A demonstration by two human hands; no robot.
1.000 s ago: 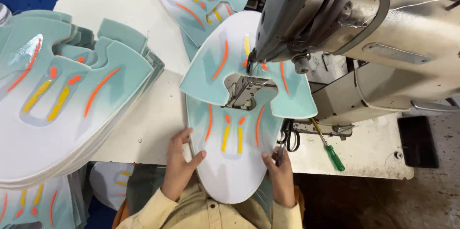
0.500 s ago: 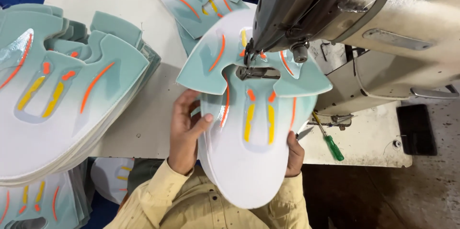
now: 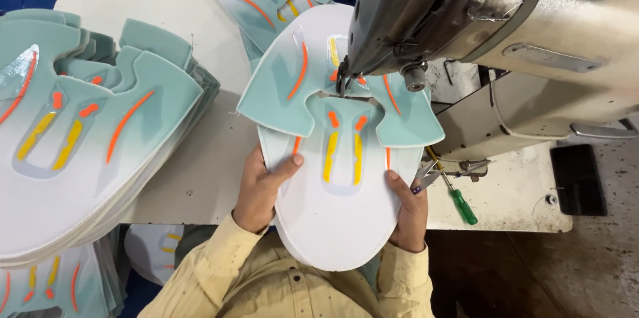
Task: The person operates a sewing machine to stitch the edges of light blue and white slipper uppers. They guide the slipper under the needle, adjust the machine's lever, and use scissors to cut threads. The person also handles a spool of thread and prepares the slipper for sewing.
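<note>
Both hands grip the white and teal shoe panel (image 3: 336,178) lying under the sewing machine (image 3: 466,31): left hand (image 3: 261,188) fingers clamped on its left edge, right hand (image 3: 407,210) on its right. Feed it flat and evenly; the needle itself seems hidden.

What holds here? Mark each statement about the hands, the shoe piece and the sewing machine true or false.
1. Both hands grip one white and teal shoe upper. True: the left hand holds its left edge, the right hand its right edge.
2. The upper lies clear of the sewing machine. False: its top sits under the machine head.
3. A stack of similar uppers lies to the left. True.
4. A red-handled screwdriver lies on the table. False: the screwdriver has a green handle.
5. The sleeves are blue. False: the sleeves are pale yellow.
</note>
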